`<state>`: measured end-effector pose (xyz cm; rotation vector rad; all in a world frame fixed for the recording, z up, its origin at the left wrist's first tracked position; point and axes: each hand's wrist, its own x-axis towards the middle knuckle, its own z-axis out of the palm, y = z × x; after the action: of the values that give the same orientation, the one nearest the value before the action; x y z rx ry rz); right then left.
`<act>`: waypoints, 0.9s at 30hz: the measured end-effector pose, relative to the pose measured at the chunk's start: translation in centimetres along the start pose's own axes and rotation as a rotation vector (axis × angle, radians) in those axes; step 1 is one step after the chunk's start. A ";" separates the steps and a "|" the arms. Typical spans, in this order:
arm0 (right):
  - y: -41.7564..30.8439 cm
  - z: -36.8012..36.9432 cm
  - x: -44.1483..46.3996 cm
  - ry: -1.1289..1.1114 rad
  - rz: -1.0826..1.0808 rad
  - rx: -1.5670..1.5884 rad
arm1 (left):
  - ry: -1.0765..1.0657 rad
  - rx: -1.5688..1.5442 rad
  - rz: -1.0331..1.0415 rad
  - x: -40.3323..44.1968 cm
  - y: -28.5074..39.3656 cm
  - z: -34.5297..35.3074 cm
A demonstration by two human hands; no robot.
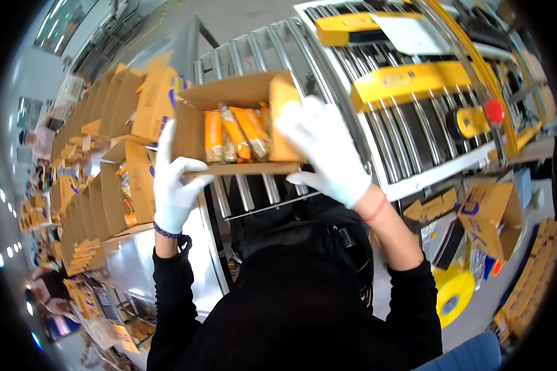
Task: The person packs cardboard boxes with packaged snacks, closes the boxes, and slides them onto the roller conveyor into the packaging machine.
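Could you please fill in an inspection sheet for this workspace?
Surface: roller conveyor with metal rollers, beneath the open cardboard box.
Job's things: the box holds several orange-and-clear packets; its right flap stands up.
Clutter: yellow tape roll and another open carton, lower right.
Grippers: left hand, white-gloved, fingers spread at the box's left side; right hand, white-gloved and blurred, by the right flap, contact unclear.
Cables: nothing seen.
Surroundings: more open cartons at left; yellow-framed machine at right; a person far left.
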<state>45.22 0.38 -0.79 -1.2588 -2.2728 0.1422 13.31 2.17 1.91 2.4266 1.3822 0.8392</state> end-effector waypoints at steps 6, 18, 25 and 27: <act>2.8 1.9 5.7 -0.435 0.182 0.814 | -0.118 -0.452 -0.348 4.7 -4.4 1.4; 1.5 4.0 6.9 -0.240 -0.034 -0.166 | 0.140 -1.010 -0.588 6.6 -7.6 7.0; 9.8 6.0 13.3 -0.082 0.046 -0.402 | 0.020 -0.733 -0.365 15.6 -1.4 19.2; 11.3 6.3 12.7 -0.008 0.043 -0.453 | -0.146 -0.803 -0.339 13.7 -1.7 17.1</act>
<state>45.27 18.04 -4.94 -1.5277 -2.3636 -0.3737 27.40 16.03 -7.72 1.5615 1.0688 0.8809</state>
